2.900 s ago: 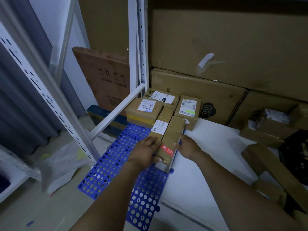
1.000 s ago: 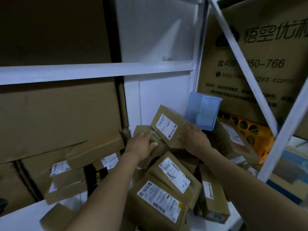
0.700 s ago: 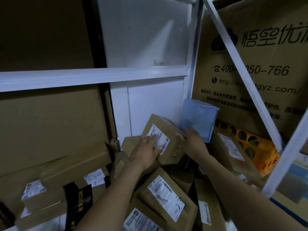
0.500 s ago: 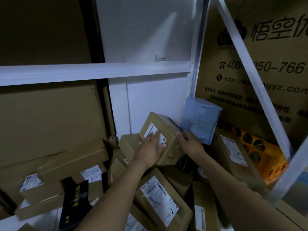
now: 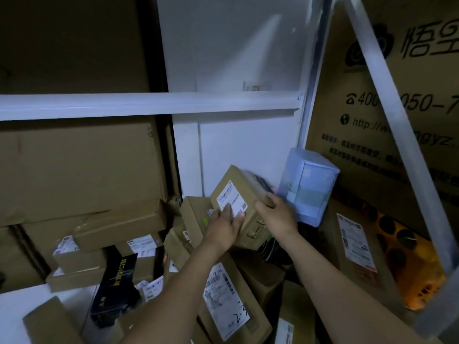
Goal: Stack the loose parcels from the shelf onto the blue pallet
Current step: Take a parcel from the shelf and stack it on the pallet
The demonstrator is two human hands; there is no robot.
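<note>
Parcel: you are holding the tilted, labelled parcel [image 5: 232, 184] atop the pile [image 5: 223, 294] on the shelf [image 5: 15, 306], just beside a pale blue box [image 5: 308, 187].
Left hand [image 5: 224, 225]: you are pressing flat fingers on its label.
Right hand [image 5: 275, 214]: you are gripping its right edge.

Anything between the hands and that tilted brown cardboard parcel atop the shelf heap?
Nothing visible. The left hand lies flat on the white label of the tilted brown cardboard parcel and the right hand grips its right edge. A pale blue box sits close beside the right hand. The blue pallet is out of view.
</note>
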